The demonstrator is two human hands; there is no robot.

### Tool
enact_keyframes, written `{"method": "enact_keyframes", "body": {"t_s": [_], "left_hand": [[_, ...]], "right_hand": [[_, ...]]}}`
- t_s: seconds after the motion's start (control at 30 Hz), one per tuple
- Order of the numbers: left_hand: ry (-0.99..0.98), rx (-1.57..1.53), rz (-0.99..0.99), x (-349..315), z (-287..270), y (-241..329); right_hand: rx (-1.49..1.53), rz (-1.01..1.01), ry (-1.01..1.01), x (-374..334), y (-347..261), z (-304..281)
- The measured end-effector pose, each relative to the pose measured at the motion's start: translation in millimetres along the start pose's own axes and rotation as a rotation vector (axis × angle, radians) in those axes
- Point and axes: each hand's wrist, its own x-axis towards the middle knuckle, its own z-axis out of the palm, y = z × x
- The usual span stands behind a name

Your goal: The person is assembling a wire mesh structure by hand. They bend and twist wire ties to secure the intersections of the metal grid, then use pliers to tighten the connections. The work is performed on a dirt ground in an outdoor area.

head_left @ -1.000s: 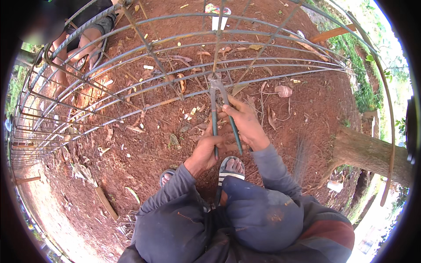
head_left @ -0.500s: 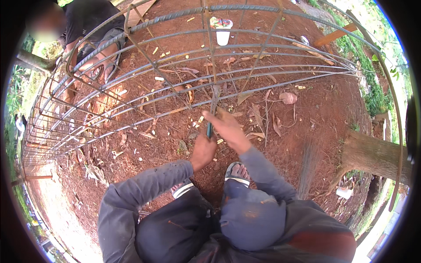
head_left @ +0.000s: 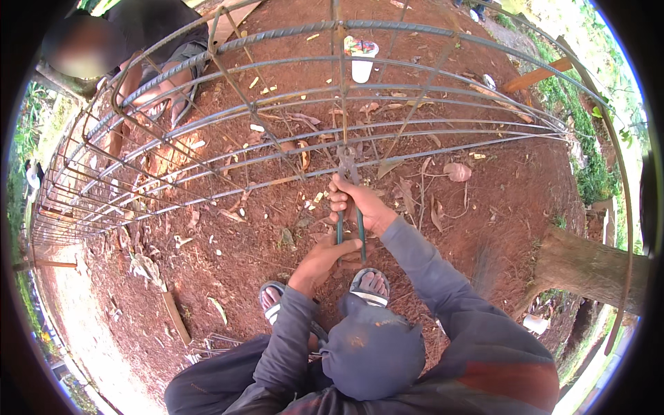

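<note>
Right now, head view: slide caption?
Left hand and right hand on green-handled pliers at a rebar cage, red soil beneath.

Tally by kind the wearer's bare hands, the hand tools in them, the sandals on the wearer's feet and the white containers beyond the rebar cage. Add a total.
Bare hands: 2 (left hand, right hand)
Green-handled pincers: 1
Sandals: 2 (left sandal, right sandal)
White container beyond the rebar cage: 1
Total: 6

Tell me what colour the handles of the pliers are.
The handles are dark green, seen best in the head view.
</note>
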Motion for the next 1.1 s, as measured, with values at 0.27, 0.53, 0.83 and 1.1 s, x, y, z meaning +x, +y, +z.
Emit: {"method": "enact_keyframes", "body": {"t_s": [0.27,0.53,0.83,1.1], "left_hand": [[0.337,0.003,0.236,58,28,-78],[0.486,0.352,0.643,102,18,-89],[0.409,0.582,0.244,100,6,-93],[-0.848,-0.533,0.13,60,-28,-78]], "right_hand": [[0.512,-0.008,-0.789,33,20,-73],[-0.73,-0.432,0.621,-15,29,-21],[-1.048,-0.259,0.665,-3,12,-27],[0.544,0.103,-0.54,6,24,-29]]}}
